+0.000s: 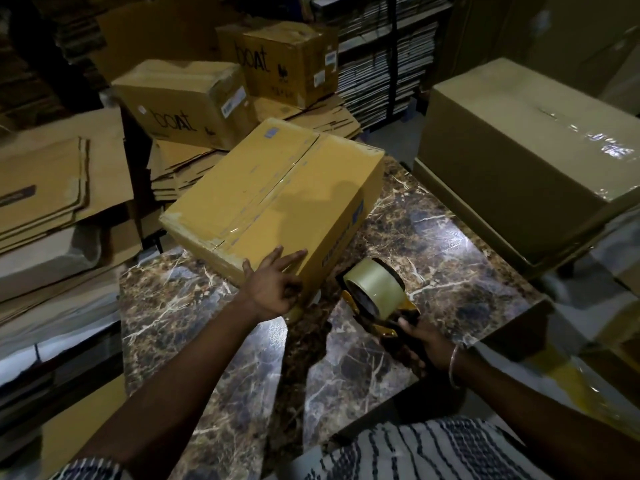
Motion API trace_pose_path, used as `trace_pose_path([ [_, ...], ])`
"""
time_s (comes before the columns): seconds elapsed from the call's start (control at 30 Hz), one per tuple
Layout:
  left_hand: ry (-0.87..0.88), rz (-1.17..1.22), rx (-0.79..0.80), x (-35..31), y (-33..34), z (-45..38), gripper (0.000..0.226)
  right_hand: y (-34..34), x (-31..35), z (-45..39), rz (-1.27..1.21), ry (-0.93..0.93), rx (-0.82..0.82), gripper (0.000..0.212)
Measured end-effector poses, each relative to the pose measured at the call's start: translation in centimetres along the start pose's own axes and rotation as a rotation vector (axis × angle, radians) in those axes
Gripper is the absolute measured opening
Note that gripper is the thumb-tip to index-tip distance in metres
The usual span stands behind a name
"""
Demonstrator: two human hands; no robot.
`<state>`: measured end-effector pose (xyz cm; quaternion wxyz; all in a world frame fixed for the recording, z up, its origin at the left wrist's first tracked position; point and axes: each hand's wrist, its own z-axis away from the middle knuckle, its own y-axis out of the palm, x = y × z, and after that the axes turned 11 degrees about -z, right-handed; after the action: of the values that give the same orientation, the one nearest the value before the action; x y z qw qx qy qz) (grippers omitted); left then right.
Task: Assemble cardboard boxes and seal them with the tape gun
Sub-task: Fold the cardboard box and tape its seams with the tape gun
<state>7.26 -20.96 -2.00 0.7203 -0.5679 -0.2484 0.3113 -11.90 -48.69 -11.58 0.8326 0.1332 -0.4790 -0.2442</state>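
A closed yellow-brown cardboard box [273, 199] lies on the marble table [450, 244], its far end overhanging the table's back edge. Clear tape runs along its top seam. My left hand [273, 285] rests against the box's near corner, fingers spread on its top edge and side. My right hand [415, 341] grips the handle of a yellow tape gun [377, 292] loaded with a roll of clear tape. The gun sits just right of the box's near corner, close above the table.
A large taped box [526, 157] stands at the table's right. Two sealed "boat" boxes [187, 98] [291, 60] sit behind on stacks of flattened cardboard [55, 188]. Shelves of flat stock [388, 57] line the back.
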Motion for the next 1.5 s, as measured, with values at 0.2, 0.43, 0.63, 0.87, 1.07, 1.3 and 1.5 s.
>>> trace_pose_path([
  [0.2, 0.009, -0.297, 0.016, -0.5, -1.2, -0.9, 0.031, 0.4, 1.4, -0.4, 0.058, -0.038, -0.030, 0.062],
  [0.43, -0.085, -0.255, 0.068, -1.1, -0.7, -3.0, 0.066, 0.9, 3.0, 0.1, -0.054, -0.030, 0.035, 0.044],
  [0.63, -0.132, -0.078, 0.047, -0.8, 1.1, -3.1, 0.106, 1.4, 5.3, -0.7, -0.022, 0.007, -0.021, 0.040],
  [0.87, -0.130, 0.005, 0.016, -0.7, 1.7, -1.9, 0.095, 3.9, 7.8, -2.0, -0.036, -0.045, 0.117, 0.048],
  [1.07, -0.098, 0.062, -0.037, -0.5, 2.8, 2.3, 0.100, 8.5, 9.6, -3.0, 0.054, -0.069, 0.198, 0.035],
  [1.3, -0.076, 0.076, -0.145, 0.0, 4.7, 8.9, 0.064, 13.9, 8.6, -3.7, 0.073, -0.026, 0.339, 0.048],
  [1.5, -0.086, 0.240, -0.309, 0.8, 6.2, 14.0, 0.044, 16.9, 7.5, -3.7, 0.135, 0.074, 0.334, 0.057],
])
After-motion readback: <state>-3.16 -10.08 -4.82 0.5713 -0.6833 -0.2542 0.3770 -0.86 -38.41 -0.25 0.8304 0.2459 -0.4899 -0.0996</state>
